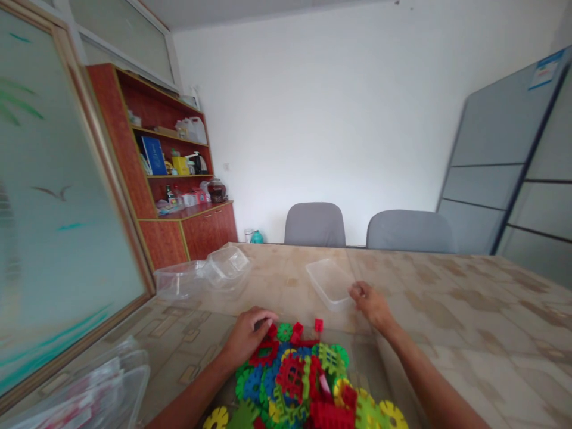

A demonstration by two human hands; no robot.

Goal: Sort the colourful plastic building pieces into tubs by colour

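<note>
A pile of interlocking plastic building pieces [292, 381] in red, blue, green and yellow lies before me. My left hand [250, 333] is at its upper left edge, fingers curled, with thumb and fingertips close to a small red piece [272, 332]. Whether that piece is between them, I cannot make out. Beyond the pile, a shallow clear plastic container [328, 285] sits tilted on the table. My right hand [369, 302] has its fingers closed at the container's right edge. A small red block [319, 325] lies apart, between the pile and the container.
More clear plastic containers [223, 271] stand at the table's far left. Clear bags or packaging [89, 393] lie at the near left. Two grey chairs [315, 225] are behind the table [447, 310]. A red-brown shelf unit [156, 149] and a grey cabinet [487, 155] flank the white wall.
</note>
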